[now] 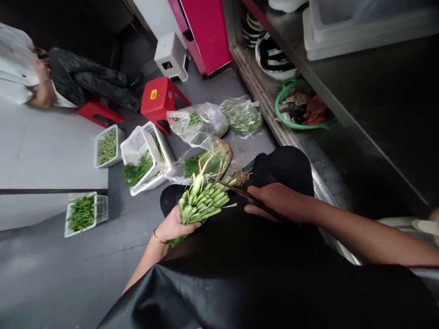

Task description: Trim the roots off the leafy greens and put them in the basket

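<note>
My left hand [180, 225], with a gold bangle at the wrist, is closed around a bunch of fennel greens [206, 199]. The cut stalk ends face away from me, and one thicker pale stalk still carries long roots [204, 164]. In my right hand [274, 200] is a thin dark knife [236, 188], seen nearly edge-on. Its tip lies at the base of the rooted stalk; whether it touches is hard to tell. Just beyond the bunch lies an open clear plastic bag [178, 171] with feathery greens in it. Root trimmings [239, 176] are scattered on the floor.
White baskets [135, 141] of greens and beans stand left. Two more bags of greens [242, 116] lie ahead, near a red stool [156, 96]. A seated person [44, 82] is at upper left. A metal shelf [370, 114] with a green basket [279, 107] borders the right.
</note>
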`<state>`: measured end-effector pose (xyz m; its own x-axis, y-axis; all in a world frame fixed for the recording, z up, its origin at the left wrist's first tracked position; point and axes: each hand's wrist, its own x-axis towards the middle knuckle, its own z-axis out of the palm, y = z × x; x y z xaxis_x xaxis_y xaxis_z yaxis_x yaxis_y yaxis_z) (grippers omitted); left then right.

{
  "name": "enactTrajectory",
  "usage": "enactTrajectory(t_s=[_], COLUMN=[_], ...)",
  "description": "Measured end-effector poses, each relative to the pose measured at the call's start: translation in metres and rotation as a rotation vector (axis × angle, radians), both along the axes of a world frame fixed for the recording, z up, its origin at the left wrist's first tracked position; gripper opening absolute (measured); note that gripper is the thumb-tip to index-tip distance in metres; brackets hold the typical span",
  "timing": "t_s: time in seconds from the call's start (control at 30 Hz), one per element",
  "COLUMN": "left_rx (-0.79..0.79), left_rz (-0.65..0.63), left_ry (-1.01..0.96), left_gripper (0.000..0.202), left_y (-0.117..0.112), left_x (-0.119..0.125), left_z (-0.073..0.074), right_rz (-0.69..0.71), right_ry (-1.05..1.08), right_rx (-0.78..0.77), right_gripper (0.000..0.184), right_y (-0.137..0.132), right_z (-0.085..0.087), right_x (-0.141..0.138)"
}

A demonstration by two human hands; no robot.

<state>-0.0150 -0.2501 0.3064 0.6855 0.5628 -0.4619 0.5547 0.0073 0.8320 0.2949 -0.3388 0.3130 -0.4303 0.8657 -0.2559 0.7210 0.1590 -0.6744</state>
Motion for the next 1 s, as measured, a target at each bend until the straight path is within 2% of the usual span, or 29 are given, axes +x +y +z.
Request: enactTrajectory(t_s=[0.17, 0.43, 0.57, 0.8, 0.93, 1.0], left_rx=[0.048, 0.426, 0.562, 0.690, 0.788, 0.837], left_rz=[0.072, 0.112, 0.147, 0.043, 0.029, 0.034], left_ry=[0.036, -0.013, -0.012, 0.014, 0.042, 0.065], left_gripper=[0.019, 0.022, 0.029, 0.036, 0.045, 0.049], left_y=[-0.006, -0.009, -0.012, -0.012, -0.010, -0.008], left_x=[0.004, 0.010, 0.011, 0.010, 0.006, 0.003], left_z=[-0.002, -0.004, -0.006, -0.011, -0.010, -0.009], right_rz=[-0.042, -0.063, -0.075, -0.118, -0.217, -0.189], right_ry=[0.209, 0.348, 0.342, 0.265, 0.147, 0.091], right_rx=[-0.061, -0.106, -0.112, -0.094, -0.030, -0.035], right_gripper=[0.030, 0.029, 0.032, 0.035, 0.035, 0.033], right_y=[0.002, -0.002, -0.004, 0.000, -0.002, -0.004], right_z=[0.003, -0.001, -0.002, -0.005, -0.013, -0.012], right_x=[-0.010, -0.008, -0.004, -0.010, -0.001, 0.007])
